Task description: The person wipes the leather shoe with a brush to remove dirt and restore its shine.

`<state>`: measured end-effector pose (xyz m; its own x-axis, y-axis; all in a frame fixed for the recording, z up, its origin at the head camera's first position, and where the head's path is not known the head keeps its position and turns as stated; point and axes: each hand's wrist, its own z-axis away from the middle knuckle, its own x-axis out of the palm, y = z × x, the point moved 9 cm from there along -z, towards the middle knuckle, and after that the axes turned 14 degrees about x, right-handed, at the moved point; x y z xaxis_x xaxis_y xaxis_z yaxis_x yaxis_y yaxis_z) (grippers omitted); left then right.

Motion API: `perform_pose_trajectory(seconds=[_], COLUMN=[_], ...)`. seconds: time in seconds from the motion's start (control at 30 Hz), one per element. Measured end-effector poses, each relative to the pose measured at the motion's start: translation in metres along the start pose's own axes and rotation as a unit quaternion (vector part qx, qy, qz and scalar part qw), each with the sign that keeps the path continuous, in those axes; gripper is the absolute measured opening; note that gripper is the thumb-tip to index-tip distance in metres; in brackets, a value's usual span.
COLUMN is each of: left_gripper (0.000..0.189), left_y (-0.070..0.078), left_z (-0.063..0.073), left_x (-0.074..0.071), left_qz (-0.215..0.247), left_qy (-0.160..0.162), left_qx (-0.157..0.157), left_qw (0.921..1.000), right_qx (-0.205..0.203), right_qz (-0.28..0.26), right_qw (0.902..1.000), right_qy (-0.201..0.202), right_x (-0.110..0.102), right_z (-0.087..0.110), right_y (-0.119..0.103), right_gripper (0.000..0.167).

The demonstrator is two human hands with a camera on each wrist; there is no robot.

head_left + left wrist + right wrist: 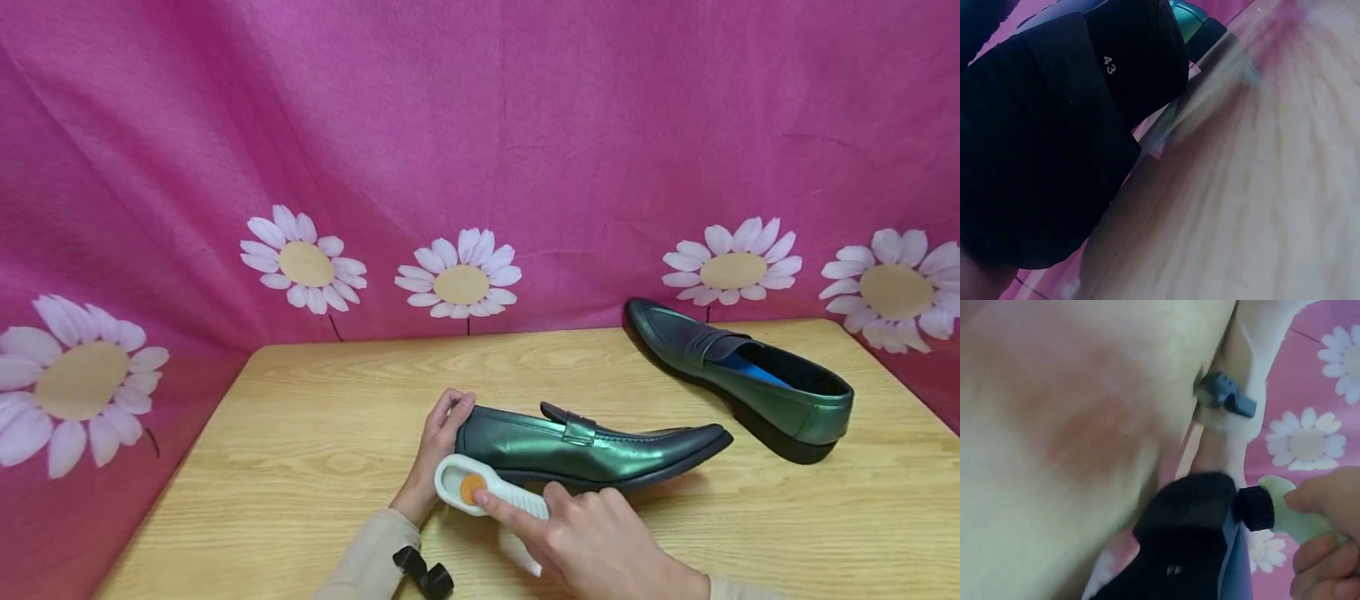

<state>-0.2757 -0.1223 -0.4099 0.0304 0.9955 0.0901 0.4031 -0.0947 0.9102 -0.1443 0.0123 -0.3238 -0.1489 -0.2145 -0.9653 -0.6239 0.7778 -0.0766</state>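
Note:
My left hand grips a shiny dark green loafer round its heel, holding it on its side of the table with the toe pointing right. The black sole, marked 43, fills much of the left wrist view. A white-handled brush with an orange disc on its back is in my right hand, forefinger stretched along it to the disc. In the right wrist view, its short black bristles are right at the heel of the loafer.
The matching loafer stands at the right of the wooden table, blue lining showing inside. A pink cloth with white daisies hangs behind and at the sides. A black camera mount sits on my left wrist.

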Motion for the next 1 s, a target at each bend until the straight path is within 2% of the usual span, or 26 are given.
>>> perform_pose_trajectory(seconds=[0.03,0.17,0.23,0.3,0.4,0.47,0.53,0.63,0.7,0.73,0.8,0.87,0.93,1.0], left_gripper=[0.019,0.018,0.019,0.019,0.020,0.020,0.021,0.022,0.022,0.022,0.022,0.023,0.024,0.023], left_y=[-0.001,-0.007,-0.008,-0.009,-0.008,-0.007,-0.008,-0.010,-0.012,-0.013,-0.012,-0.012,-0.010,-0.009], left_z=[0.000,0.000,0.000,0.002,0.001,0.001,0.000,0.001,0.001,0.002,0.002,0.002,0.001,0.001], left_x=[0.000,-0.003,-0.004,-0.004,-0.003,-0.002,-0.002,-0.002,-0.003,-0.003,-0.003,-0.003,-0.003,-0.002], left_qz=[-0.002,-0.003,-0.010,-0.011,-0.008,-0.005,-0.007,-0.016,-0.021,-0.022,-0.021,-0.015,-0.011,-0.011], left_qy=[0.000,0.009,0.010,0.009,0.005,0.004,0.006,0.009,0.011,0.011,0.012,0.012,0.010,0.010], left_qx=[-0.001,-0.019,-0.024,-0.030,-0.027,-0.025,-0.026,-0.036,-0.043,-0.046,-0.044,-0.044,-0.040,-0.035], left_qw=[1.0000,0.9998,0.9996,0.9994,0.9996,0.9997,0.9996,0.9992,0.9988,0.9987,0.9987,0.9988,0.9991,0.9993], right_qx=[0.001,0.038,0.055,0.052,0.019,0.003,0.010,0.050,0.070,0.071,0.057,0.018,-0.014,-0.027], right_qz=[0.012,0.045,0.039,0.025,0.000,-0.003,0.003,0.023,0.024,0.023,0.020,0.023,0.026,0.029], right_qw=[0.9999,0.9906,0.9879,0.9903,0.9977,0.9985,0.9975,0.9884,0.9832,0.9814,0.9841,0.9876,0.9906,0.9903], right_qy=[0.011,0.124,0.140,0.126,0.064,0.055,0.070,0.142,0.167,0.177,0.167,0.154,0.134,0.133], right_x=[-0.002,-0.021,-0.023,-0.020,-0.008,-0.005,-0.008,-0.021,-0.027,-0.028,-0.025,-0.020,-0.014,-0.012], right_z=[-0.001,-0.009,-0.010,-0.008,0.000,0.004,0.004,0.001,-0.001,0.000,0.001,0.006,0.010,0.012], right_y=[0.002,0.022,0.029,0.027,0.014,0.008,0.011,0.029,0.040,0.042,0.040,0.028,0.017,0.013], right_gripper=[0.073,0.064,0.061,0.062,0.070,0.071,0.070,0.043,0.040,0.041,0.039,0.050,0.071,0.075])
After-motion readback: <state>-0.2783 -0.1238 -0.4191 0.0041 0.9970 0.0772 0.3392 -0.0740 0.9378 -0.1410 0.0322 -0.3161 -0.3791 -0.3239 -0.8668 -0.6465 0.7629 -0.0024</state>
